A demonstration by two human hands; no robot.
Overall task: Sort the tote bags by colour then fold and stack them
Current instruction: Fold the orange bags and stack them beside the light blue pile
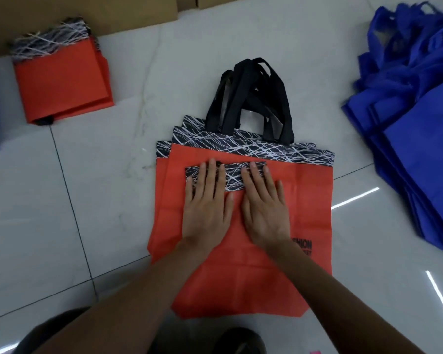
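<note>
On the tiled floor (92, 200) we see a heap of blue tote bags (414, 129) at the far right, then a fanned pile of red tote bags (304, 200) at centre, black handles (251, 98) pointing away. A folded red stack (64, 80) lies far left beside cardboard (87, 11). Our left hand (206, 208) and right hand (264, 210) press flat, fingers spread, gripping nothing, on a folded bag (237, 200) atop the pile.

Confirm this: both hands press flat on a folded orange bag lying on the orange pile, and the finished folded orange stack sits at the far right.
Not quite. The head view shows the folded stack at the far left; blue bags fill the right. Left hand and right hand do press flat on the folded bag.
</note>
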